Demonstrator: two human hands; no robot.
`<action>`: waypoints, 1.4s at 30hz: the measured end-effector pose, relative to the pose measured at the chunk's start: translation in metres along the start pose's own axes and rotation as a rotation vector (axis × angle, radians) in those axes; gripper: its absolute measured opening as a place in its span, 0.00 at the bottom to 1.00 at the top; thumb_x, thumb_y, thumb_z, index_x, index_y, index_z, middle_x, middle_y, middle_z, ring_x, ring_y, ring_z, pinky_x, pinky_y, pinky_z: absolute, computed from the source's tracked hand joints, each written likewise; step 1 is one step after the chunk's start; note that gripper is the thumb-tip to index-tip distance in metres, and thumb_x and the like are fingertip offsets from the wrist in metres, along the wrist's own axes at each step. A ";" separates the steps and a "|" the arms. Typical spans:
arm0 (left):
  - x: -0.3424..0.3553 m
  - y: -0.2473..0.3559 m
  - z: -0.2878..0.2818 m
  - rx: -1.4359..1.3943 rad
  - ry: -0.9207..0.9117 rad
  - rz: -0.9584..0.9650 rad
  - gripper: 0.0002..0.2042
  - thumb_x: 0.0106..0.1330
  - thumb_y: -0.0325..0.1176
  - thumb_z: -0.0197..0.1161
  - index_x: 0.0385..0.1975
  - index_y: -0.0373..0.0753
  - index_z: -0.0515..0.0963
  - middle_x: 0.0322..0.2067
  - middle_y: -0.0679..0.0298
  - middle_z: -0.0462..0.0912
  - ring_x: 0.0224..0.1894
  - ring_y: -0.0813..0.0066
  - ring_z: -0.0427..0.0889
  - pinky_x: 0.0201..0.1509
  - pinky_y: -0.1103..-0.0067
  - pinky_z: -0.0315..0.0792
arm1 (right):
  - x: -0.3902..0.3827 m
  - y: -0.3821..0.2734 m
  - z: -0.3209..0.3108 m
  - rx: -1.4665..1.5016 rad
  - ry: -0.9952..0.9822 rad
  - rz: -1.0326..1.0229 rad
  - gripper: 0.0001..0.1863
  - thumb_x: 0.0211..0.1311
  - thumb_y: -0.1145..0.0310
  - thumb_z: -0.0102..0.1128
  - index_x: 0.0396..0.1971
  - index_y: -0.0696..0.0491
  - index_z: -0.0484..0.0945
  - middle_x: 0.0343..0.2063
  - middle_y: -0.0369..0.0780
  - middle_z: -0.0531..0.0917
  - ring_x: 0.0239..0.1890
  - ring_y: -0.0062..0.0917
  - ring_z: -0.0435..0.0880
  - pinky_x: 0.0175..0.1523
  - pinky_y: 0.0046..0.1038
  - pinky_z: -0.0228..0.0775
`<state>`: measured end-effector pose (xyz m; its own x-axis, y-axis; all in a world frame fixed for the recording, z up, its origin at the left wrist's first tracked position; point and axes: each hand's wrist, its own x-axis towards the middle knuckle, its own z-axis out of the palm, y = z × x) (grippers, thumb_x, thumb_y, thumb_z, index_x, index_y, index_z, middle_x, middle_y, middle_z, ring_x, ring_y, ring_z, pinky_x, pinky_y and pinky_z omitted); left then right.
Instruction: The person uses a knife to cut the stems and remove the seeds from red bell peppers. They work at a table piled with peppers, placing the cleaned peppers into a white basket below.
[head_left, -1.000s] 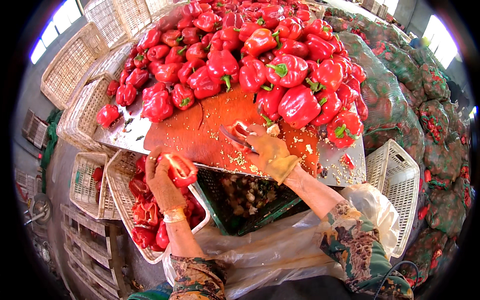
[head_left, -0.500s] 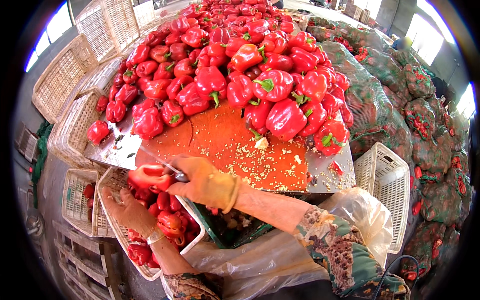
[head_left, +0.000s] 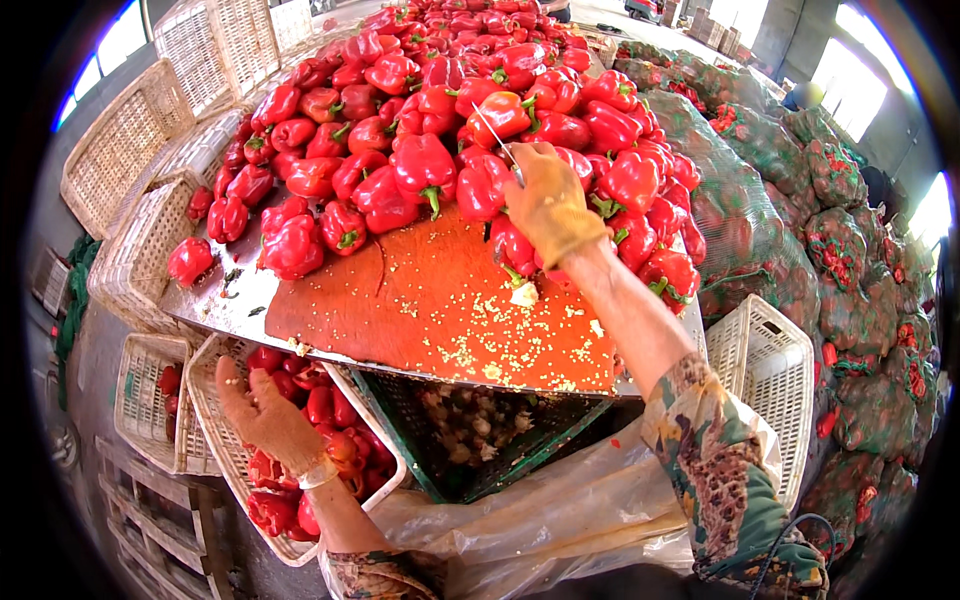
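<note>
My right hand (head_left: 552, 205), in a tan glove, grips a knife (head_left: 492, 130) and reaches over the near side of a big heap of red bell peppers (head_left: 424, 165). The blade points up and left across the peppers, and part of the handle is hidden in the fist. Over a white plastic basket (head_left: 210, 400) holds my left hand (head_left: 270, 425), gloved, fingers apart, with nothing in it. Red peppers (head_left: 345, 445) partly fill that basket. An orange-red board (head_left: 400, 310) strewn with pale seeds lies between the heap and me.
Below the table edge stands a dark green crate (head_left: 540, 455) with pale pepper cores (head_left: 475, 425). Another white basket (head_left: 780, 370) is at the right, near stacked mesh sacks (head_left: 740, 190) of peppers. More baskets (head_left: 130, 140) line the left, and a wooden pallet (head_left: 150, 510) lies below.
My right hand has moved with the knife from above the basket up and right to the heap. The pepper between my hands is gone from them; my left hand is now empty.
</note>
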<state>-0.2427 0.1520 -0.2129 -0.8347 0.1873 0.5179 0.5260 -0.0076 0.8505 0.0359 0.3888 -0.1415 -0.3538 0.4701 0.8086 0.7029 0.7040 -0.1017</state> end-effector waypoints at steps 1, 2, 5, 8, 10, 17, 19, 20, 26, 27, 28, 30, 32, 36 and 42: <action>-0.005 0.001 0.007 -0.089 -0.089 -0.065 0.18 0.72 0.24 0.57 0.61 0.31 0.74 0.54 0.56 0.81 0.56 0.66 0.78 0.61 0.72 0.71 | 0.007 0.008 0.001 -0.029 -0.074 0.061 0.12 0.61 0.70 0.62 0.44 0.57 0.79 0.35 0.52 0.84 0.35 0.51 0.84 0.41 0.43 0.77; -0.012 0.004 0.013 -0.178 -0.177 -0.131 0.18 0.71 0.24 0.57 0.61 0.31 0.74 0.54 0.57 0.81 0.55 0.68 0.78 0.60 0.73 0.72 | 0.008 0.014 0.001 -0.058 -0.147 0.122 0.11 0.61 0.70 0.62 0.43 0.57 0.79 0.34 0.53 0.83 0.35 0.54 0.83 0.41 0.45 0.76; -0.035 0.021 0.031 -0.312 -0.351 -0.273 0.15 0.69 0.21 0.56 0.55 0.32 0.77 0.47 0.63 0.82 0.48 0.73 0.79 0.54 0.77 0.73 | 0.004 0.023 -0.005 0.038 -0.092 0.107 0.08 0.61 0.73 0.60 0.39 0.57 0.77 0.29 0.52 0.82 0.35 0.53 0.83 0.39 0.46 0.75; -0.046 0.027 0.039 -0.450 -0.567 -0.375 0.10 0.68 0.20 0.55 0.46 0.33 0.80 0.41 0.67 0.81 0.44 0.79 0.79 0.49 0.81 0.73 | -0.016 0.015 -0.016 0.180 -0.156 0.133 0.07 0.61 0.71 0.61 0.36 0.57 0.75 0.25 0.52 0.81 0.34 0.53 0.83 0.37 0.47 0.74; -0.058 0.036 0.051 -0.474 -0.613 -0.390 0.10 0.68 0.21 0.56 0.46 0.34 0.81 0.41 0.67 0.81 0.43 0.79 0.78 0.47 0.82 0.72 | -0.038 -0.004 -0.034 0.236 -0.131 0.026 0.06 0.61 0.72 0.62 0.34 0.56 0.75 0.26 0.51 0.81 0.31 0.51 0.82 0.34 0.44 0.74; -0.083 0.051 0.068 -0.380 -0.795 -0.237 0.13 0.70 0.26 0.62 0.53 0.33 0.78 0.42 0.67 0.81 0.42 0.80 0.77 0.49 0.82 0.72 | -0.129 -0.078 -0.029 0.365 -0.405 -0.049 0.10 0.58 0.74 0.65 0.35 0.55 0.72 0.30 0.45 0.77 0.32 0.46 0.81 0.31 0.42 0.74; -0.089 0.052 0.072 -0.305 -0.740 -0.246 0.17 0.70 0.28 0.64 0.57 0.32 0.76 0.46 0.62 0.82 0.47 0.74 0.79 0.53 0.78 0.73 | -0.140 -0.080 -0.024 0.453 -0.430 -0.068 0.10 0.59 0.73 0.65 0.37 0.55 0.73 0.31 0.45 0.78 0.32 0.47 0.80 0.32 0.41 0.75; -0.091 0.053 0.075 -0.241 -0.739 -0.213 0.19 0.69 0.30 0.66 0.58 0.32 0.75 0.48 0.58 0.82 0.49 0.69 0.80 0.55 0.75 0.74 | -0.143 -0.080 -0.024 0.494 -0.445 -0.076 0.10 0.59 0.73 0.66 0.38 0.55 0.74 0.31 0.46 0.79 0.32 0.48 0.80 0.32 0.40 0.75; -0.087 0.041 0.099 0.078 -0.744 0.022 0.36 0.60 0.46 0.73 0.62 0.30 0.70 0.54 0.38 0.79 0.57 0.41 0.79 0.60 0.62 0.73 | -0.128 -0.074 -0.037 0.936 -0.289 0.596 0.10 0.68 0.68 0.64 0.43 0.58 0.77 0.30 0.38 0.81 0.30 0.24 0.81 0.33 0.26 0.74; -0.088 0.037 0.101 0.098 -0.753 0.009 0.35 0.60 0.47 0.73 0.62 0.30 0.70 0.54 0.38 0.79 0.57 0.41 0.79 0.60 0.62 0.73 | -0.126 -0.068 -0.035 0.968 -0.311 0.825 0.11 0.69 0.67 0.63 0.43 0.58 0.77 0.30 0.36 0.81 0.31 0.21 0.81 0.33 0.25 0.74; -0.087 0.038 0.103 0.117 -0.766 0.004 0.35 0.61 0.47 0.72 0.62 0.29 0.70 0.54 0.38 0.79 0.57 0.42 0.80 0.60 0.62 0.73 | -0.119 -0.061 -0.037 0.966 -0.361 0.906 0.14 0.70 0.64 0.64 0.43 0.59 0.77 0.32 0.34 0.81 0.31 0.18 0.81 0.32 0.22 0.73; -0.086 0.041 0.105 0.163 -0.786 0.004 0.35 0.61 0.47 0.72 0.62 0.30 0.70 0.54 0.38 0.80 0.56 0.42 0.80 0.59 0.62 0.74 | -0.122 -0.058 -0.020 0.976 -0.391 0.883 0.15 0.70 0.61 0.64 0.42 0.60 0.77 0.33 0.37 0.81 0.32 0.20 0.80 0.33 0.26 0.73; -0.083 0.044 0.106 0.217 -0.801 0.015 0.34 0.61 0.47 0.71 0.62 0.30 0.71 0.53 0.39 0.81 0.55 0.42 0.81 0.58 0.61 0.74 | -0.124 -0.058 -0.016 0.773 -0.394 0.652 0.17 0.69 0.59 0.65 0.40 0.60 0.77 0.33 0.43 0.80 0.33 0.29 0.79 0.37 0.32 0.71; -0.081 0.041 0.104 0.104 -0.826 -0.001 0.30 0.61 0.42 0.72 0.60 0.33 0.74 0.50 0.41 0.83 0.53 0.42 0.82 0.57 0.61 0.75 | -0.134 -0.053 -0.013 0.575 -0.310 0.244 0.17 0.68 0.60 0.65 0.38 0.61 0.76 0.30 0.52 0.78 0.33 0.45 0.76 0.41 0.40 0.68; -0.085 0.057 0.103 0.061 -0.860 -0.077 0.26 0.60 0.32 0.71 0.58 0.33 0.76 0.46 0.46 0.84 0.50 0.51 0.84 0.55 0.65 0.75 | -0.131 -0.040 -0.017 0.503 -0.363 0.111 0.15 0.68 0.62 0.63 0.38 0.60 0.74 0.30 0.54 0.77 0.35 0.51 0.76 0.40 0.44 0.67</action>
<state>-0.1254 0.2365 -0.2177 -0.4676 0.8637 0.1883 0.5014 0.0837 0.8612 0.0646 0.2902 -0.2339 -0.5445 0.6434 0.5381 0.4024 0.7633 -0.5054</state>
